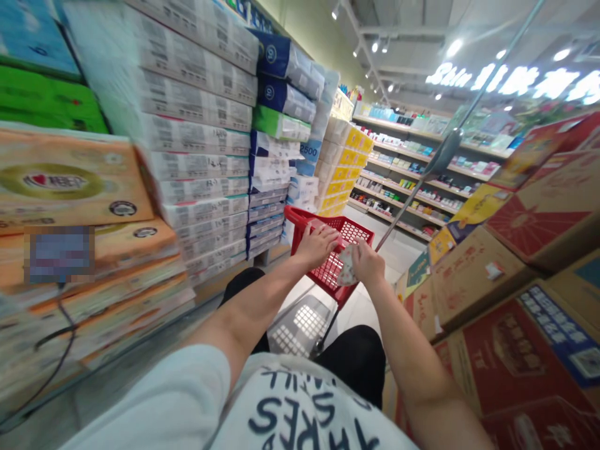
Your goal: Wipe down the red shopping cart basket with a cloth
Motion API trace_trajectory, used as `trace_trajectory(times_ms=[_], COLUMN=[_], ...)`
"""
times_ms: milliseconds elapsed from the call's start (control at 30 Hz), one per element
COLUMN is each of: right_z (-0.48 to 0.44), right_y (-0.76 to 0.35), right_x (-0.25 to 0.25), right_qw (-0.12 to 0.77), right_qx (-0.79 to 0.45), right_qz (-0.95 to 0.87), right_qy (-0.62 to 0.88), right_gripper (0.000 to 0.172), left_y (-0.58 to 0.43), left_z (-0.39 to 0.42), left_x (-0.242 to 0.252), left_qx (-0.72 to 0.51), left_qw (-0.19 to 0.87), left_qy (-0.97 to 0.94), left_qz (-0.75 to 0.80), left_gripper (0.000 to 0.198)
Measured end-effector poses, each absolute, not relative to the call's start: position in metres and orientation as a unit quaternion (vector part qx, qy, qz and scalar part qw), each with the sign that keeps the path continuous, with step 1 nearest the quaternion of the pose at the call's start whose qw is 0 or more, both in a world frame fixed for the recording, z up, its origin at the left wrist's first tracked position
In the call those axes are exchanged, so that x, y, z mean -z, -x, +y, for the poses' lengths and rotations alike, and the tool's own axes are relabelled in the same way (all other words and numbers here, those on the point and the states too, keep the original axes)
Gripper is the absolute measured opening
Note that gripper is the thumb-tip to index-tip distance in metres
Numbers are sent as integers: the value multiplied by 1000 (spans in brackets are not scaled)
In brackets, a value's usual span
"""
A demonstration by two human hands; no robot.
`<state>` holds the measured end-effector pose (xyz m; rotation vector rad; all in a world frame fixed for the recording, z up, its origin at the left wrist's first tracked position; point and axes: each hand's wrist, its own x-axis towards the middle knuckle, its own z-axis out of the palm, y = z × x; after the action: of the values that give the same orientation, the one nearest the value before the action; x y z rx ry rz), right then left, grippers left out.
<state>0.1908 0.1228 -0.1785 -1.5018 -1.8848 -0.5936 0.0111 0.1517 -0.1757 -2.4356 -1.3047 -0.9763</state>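
A red plastic shopping cart with a perforated basket stands right in front of me. My left hand rests over its near rim, fingers curled on the red bar. Beside those fingers is a pinkish, see-through patch I cannot make out clearly. In my right hand, thumb and fingers pinch a whitish floral-patterned pouch or cloth, which hangs over the cart's near side. Both hands are close together, and the fingers' undersides are hidden.
Stacked tissue packs line the left, with orange packs nearest. Cardboard cartons are piled on the right. A tall metal pole slants up beyond my right hand. Stocked shelves fill the back.
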Motion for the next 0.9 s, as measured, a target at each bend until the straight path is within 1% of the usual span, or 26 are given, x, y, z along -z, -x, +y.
trace_trajectory(times_ms=[100,200,333,400,467,567,633,733,833,900], right_z=[117,108,106,107,107,103,100,97,97,100], right_y=[-182,-177,-180,-181,-180,-177,-175,-174,-179,-187], right_x=[191,194,165,156,159,178,187,183,171,171], right_qw=[354,328,239,222,259,341,371,421,504,562], right_qx=[274,293,185,147,172,254,264,184,67,48], right_qz=[-660,-680,-693,-673,-667,-695,-708,-708,-702,-677], right_qy=[603,587,654,690,677,580,540,537,498,472], right_gripper=[36,36,34,33,32,33,35,43,48,47], left_y=[-15,-17,-18,-18,-18,-17,-18,-27,-43,-51], left_z=[153,151,144,139,136,133,131,124,117,115], left_x=[180,186,191,192,193,191,189,186,186,187], left_qx=[335,352,382,401,417,425,428,440,425,405], left_qw=[138,160,172,170,162,147,138,125,128,133], left_qy=[827,820,810,799,789,786,784,791,838,852], left_qz=[-429,-422,-411,-414,-420,-424,-428,-406,-318,-303], left_gripper=[42,41,37,35,34,33,32,36,46,46])
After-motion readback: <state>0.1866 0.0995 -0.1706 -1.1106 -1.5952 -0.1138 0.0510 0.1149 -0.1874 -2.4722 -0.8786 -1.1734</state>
